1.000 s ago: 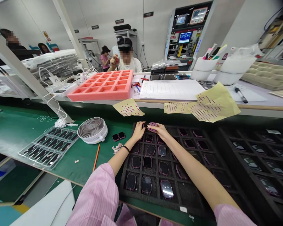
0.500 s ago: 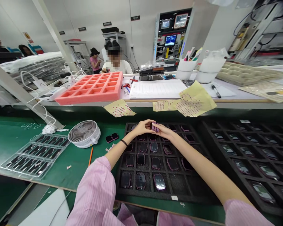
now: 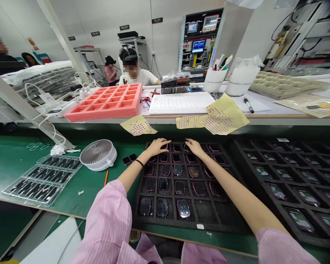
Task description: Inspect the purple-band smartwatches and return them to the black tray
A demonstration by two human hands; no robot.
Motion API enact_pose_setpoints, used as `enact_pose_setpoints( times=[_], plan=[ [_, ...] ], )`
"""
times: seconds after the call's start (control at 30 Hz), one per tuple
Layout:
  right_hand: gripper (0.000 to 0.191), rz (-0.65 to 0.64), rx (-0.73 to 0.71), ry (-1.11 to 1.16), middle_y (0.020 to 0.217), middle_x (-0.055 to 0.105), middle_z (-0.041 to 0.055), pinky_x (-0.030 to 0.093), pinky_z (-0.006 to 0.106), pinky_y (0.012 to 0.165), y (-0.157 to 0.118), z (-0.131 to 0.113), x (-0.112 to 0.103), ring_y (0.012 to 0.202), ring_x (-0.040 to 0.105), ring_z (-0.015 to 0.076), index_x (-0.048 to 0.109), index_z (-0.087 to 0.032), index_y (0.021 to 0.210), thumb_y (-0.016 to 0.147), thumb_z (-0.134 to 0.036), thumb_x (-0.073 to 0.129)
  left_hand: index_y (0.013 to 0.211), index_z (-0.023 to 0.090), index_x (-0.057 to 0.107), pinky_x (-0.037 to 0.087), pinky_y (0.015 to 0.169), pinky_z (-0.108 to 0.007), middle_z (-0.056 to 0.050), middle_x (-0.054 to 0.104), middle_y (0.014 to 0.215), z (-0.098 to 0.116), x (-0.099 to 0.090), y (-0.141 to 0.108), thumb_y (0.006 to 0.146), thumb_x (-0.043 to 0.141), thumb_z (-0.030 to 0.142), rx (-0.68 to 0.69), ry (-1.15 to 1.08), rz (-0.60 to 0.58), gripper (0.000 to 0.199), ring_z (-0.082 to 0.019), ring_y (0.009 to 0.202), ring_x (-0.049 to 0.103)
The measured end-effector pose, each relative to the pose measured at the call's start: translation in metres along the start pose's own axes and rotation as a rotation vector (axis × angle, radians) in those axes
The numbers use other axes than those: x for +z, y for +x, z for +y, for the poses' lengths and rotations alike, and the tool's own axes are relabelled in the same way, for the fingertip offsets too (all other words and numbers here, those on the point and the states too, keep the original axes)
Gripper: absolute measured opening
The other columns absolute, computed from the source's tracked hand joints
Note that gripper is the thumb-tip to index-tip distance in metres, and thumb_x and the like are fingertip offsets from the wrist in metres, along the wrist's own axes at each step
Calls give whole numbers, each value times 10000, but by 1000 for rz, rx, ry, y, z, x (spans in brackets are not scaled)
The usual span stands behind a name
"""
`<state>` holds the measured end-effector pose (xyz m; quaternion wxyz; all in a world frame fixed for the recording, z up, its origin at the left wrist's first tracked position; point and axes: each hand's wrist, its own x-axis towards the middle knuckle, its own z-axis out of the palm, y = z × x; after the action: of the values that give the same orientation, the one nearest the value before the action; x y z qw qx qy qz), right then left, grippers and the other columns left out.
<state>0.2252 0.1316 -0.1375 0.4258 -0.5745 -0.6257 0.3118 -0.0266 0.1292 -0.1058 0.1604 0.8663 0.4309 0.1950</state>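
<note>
A black foam tray [image 3: 205, 212] lies in front of me, holding rows of dark watch bodies with pink rims. One glossy watch body [image 3: 183, 209] sits in its front rows. My left hand [image 3: 157, 147] rests palm down at the far row, its fingers over a watch body [image 3: 164, 147]. My right hand [image 3: 194, 147] is at the same row, fingertips by a watch body [image 3: 186, 148]. Neither hand shows anything held. Both hands hide part of that far row.
A second foam tray of watches [image 3: 291, 200] lies to the right. On the green bench [image 3: 85, 198] are a white fan [image 3: 98, 154], a clear tray of dark parts [image 3: 41, 185] and an orange pencil [image 3: 106, 178]. A pink foam tray [image 3: 103, 102] stands on the shelf beyond.
My hands have moved apart. The small pink-rimmed piece they held together no longer shows between them. The view has shifted slightly.
</note>
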Motion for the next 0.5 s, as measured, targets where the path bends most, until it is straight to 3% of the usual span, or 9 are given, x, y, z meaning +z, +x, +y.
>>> enact_pose_setpoints(
  times=[0.07,0.17,0.3,0.4,0.5],
  plan=[
    [396,-5,-66,-75,1247,608,187,289,579,1088,-8,-1,3,1273,464,380,664,-143,1186,864,-338,541,1248,351,609,222,1163,-436,-33,530,1412,-8,1,-10,847,629,340,-19,24,-36,402,-232,1370,403],
    [455,-66,-200,-169,1461,455,113,170,549,1160,-23,-4,11,1396,322,334,576,-230,1320,887,-363,526,1260,356,593,156,1183,-458,-14,490,1451,-13,9,-18,903,534,345,-43,3,-31,362,-203,1421,328],
    [549,-308,-394,-373,1523,389,86,138,494,1188,-37,-4,25,1442,267,271,465,-226,1419,918,-451,463,1357,260,512,138,1186,-476,-84,424,1496,-10,26,-18,905,514,375,-118,20,58,466,-243,1447,268],
    [595,-347,-401,-404,1528,374,100,122,478,1195,-45,0,27,1452,243,266,451,-194,1429,913,-489,462,1404,164,443,50,1187,-518,-162,347,1527,-3,36,-15,918,476,360,-237,96,171,526,-287,1458,223],
    [612,-368,-421,-421,1546,332,91,123,458,1201,-59,3,21,1457,226,247,425,-193,1445,922,-510,442,1427,110,389,43,1171,-566,-212,303,1535,1,36,-12,926,444,349,-372,121,171,558,-317,1456,213]
  ],
)
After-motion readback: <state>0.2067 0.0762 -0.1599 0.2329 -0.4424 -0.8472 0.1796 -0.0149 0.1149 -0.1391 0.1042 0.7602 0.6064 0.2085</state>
